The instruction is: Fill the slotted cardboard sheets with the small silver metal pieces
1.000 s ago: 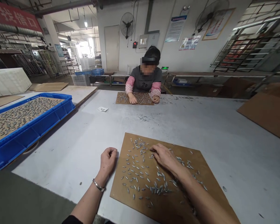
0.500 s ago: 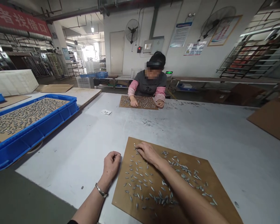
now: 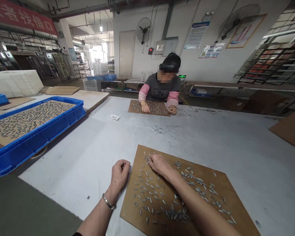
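At the lower centre, the left hand (image 3: 121, 170) rests loosely curled beside the brown board (image 3: 137, 203); the right hand (image 3: 159, 164) bends its fingers down among small grey metal pieces (image 3: 178, 214) scattered over that board, its grip impossible to tell; at left, a blue tray (image 3: 39, 144) holds similar pieces; at upper centre, a person (image 3: 162, 85) bends over another covered board (image 3: 158, 113).

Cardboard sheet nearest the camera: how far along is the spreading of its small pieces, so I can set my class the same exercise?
Partway, it seems. Done: pieces on the sheet's left side lie mostly spaced apart. In hand: the right hand works near the far left corner; its grip is hidden. Left: the near clump and right-side clusters look bunched.
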{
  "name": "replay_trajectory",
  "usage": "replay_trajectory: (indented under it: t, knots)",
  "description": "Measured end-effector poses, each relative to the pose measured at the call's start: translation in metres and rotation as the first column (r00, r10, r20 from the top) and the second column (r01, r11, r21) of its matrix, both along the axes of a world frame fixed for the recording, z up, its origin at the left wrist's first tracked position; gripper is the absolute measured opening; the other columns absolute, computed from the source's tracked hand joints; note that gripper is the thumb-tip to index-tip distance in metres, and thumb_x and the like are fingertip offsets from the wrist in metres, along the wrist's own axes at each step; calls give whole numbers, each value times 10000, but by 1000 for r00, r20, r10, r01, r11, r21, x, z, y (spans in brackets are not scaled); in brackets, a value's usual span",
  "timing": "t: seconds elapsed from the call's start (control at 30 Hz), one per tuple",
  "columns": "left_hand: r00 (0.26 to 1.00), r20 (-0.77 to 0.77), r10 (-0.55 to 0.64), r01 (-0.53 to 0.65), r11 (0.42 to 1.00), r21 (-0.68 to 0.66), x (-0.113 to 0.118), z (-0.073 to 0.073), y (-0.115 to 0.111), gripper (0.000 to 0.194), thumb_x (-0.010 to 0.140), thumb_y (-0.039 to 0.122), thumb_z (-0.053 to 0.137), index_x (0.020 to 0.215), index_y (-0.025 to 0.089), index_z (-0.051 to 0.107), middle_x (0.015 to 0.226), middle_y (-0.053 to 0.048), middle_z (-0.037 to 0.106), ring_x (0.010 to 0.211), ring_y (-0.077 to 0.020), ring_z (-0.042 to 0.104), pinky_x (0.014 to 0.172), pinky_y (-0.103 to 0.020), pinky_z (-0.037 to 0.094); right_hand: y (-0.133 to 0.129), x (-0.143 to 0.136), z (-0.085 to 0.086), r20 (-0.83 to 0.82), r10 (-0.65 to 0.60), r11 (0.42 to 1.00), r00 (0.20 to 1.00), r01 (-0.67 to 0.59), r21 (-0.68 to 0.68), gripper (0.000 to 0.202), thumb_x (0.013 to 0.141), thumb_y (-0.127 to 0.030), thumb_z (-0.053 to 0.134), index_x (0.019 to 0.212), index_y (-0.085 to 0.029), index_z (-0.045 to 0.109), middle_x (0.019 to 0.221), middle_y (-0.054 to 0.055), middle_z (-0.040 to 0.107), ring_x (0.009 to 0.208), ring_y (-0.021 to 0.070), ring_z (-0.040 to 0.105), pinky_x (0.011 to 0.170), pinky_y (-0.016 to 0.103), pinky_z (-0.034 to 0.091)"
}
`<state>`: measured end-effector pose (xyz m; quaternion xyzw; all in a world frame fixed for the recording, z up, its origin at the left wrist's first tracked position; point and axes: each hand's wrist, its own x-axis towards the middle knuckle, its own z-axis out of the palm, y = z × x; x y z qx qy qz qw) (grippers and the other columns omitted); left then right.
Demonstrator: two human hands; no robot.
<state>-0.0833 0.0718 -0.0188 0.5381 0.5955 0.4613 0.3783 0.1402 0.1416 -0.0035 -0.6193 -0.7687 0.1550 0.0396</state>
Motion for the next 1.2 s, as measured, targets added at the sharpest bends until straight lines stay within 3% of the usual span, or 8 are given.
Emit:
replay_trajectory:
  t: [0.2,0.47,0.77,1.07,1.2]
  knots:
    - [1000,17,-4,4,1000,-8,1,3,-1,255,842,413,563,787,190,675,724,-23,645,689,-172,547,678,-292,422,1,7,4,-13,-9,998,1000,8,-66,213,804,-83,571,623,-194,595,677,40,638,676,158,583,597,266,285]
    - [1000,24,9,-9,1000,1,0,5,-1,259,831,420,575,781,187,677,718,-26,650,684,-176,545,671,-295,427,2,5,-3,-45,21,1000,999,-21,-6,179,924,-166,527,781,-186,633,870,89,710,825,191,617,695,266,338]
    - [1000,21,-1,1,1000,-5,2,4,-1,232,834,382,570,791,186,687,754,-28,676,714,-179,574,688,-292,439,-12,5,11,-102,78,996,992,-82,-31,202,921,-183,528,742,-200,620,807,53,710,762,168,615,652,247,334]
    - [1000,19,15,-15,1000,-10,1,-1,0,237,841,382,565,800,181,686,751,-26,668,706,-173,558,676,-289,426,-6,4,7,-54,71,996,996,-74,-56,223,916,-164,507,711,-193,592,770,57,670,732,166,575,636,261,296]
    - [1000,19,2,-1,1000,-14,3,-1,-1,217,825,369,582,787,183,686,730,-19,661,688,-168,552,662,-282,422,-4,9,6,-69,109,989,992,-115,-95,263,865,-145,562,609,-200,531,663,15,604,664,145,534,604,260,273]
